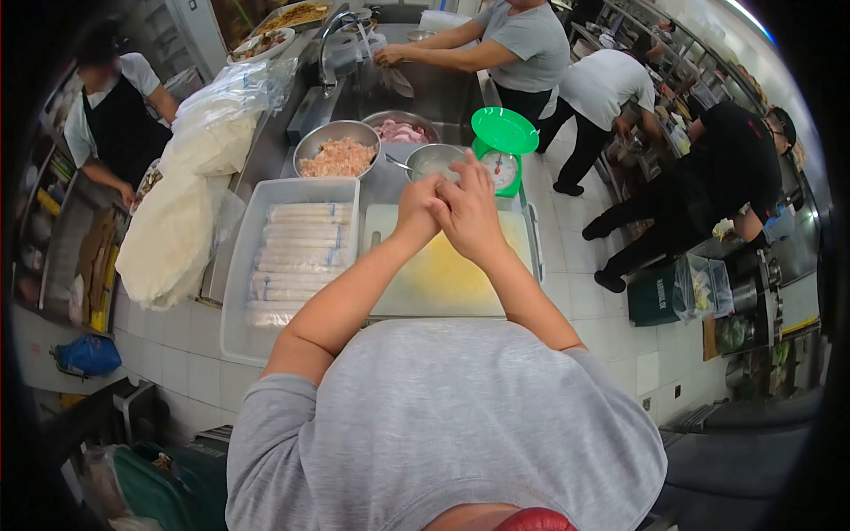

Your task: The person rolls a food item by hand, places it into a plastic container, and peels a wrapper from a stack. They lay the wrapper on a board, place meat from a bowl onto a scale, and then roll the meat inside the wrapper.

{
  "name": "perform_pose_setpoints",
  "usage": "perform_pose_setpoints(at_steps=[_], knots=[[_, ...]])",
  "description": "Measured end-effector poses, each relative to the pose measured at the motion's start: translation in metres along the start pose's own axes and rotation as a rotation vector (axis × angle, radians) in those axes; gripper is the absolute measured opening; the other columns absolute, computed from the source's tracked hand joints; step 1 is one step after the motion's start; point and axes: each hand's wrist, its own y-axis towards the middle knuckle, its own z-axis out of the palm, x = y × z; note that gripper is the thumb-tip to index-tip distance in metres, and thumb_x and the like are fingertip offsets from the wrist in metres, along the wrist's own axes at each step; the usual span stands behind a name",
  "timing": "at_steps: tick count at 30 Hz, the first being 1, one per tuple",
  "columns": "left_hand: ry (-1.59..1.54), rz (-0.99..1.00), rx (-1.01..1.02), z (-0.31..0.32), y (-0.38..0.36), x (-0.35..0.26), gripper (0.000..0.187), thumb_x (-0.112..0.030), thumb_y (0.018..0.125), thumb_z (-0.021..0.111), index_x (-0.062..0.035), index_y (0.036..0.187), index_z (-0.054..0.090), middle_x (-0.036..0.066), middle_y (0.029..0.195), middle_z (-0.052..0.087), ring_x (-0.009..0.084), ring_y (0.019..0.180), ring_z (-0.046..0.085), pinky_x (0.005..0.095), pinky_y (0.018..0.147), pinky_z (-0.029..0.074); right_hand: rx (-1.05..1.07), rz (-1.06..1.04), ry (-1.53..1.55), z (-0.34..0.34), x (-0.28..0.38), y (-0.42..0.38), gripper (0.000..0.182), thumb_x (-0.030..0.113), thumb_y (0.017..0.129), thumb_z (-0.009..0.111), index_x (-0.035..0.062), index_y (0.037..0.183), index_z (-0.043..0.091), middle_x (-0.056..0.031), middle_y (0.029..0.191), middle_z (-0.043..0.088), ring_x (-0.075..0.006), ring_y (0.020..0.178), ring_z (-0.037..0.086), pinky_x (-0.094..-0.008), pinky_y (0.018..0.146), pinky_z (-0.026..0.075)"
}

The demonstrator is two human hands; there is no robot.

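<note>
My left hand (418,209) and my right hand (469,211) meet over the far edge of a white cutting board (390,288), close in front of a metal bowl (436,156) with a spoon in it. The left fingers are curled in against the right hand, and what they hold, if anything, is hidden. On the right hand the fingers are stretched out and apart. A yellowish wet smear (452,274) covers much of the board. Just behind the right hand stands a green kitchen scale (506,133) with a round dial.
Left of the board, a plastic tub (232,292) holds several wrapped pale rolls (301,239). Beyond it sit a bowl of minced meat (338,159) and a bowl of pink meat (403,133). A person (522,44) works at the sink; others stand left and right.
</note>
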Motion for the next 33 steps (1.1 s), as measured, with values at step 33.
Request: perform_pose_setpoints(at_steps=[33], knots=[[-0.211, -0.553, 0.144, -0.011, -0.005, -0.003, 0.032, -0.028, 0.079, 0.073, -0.0083, 0.063, 0.052, -0.004, 0.055, 0.048, 0.0042, 0.048, 0.044, 0.0210, 0.044, 0.034, 0.295, 0.221, 0.735, 0.057, -0.130, 0.018, 0.030, 0.036, 0.086, 0.061, 0.0069, 0.090, 0.069, -0.0172, 0.137, 0.041, -0.0338, 0.129, 0.035, -0.0460, 0.106, 0.027]])
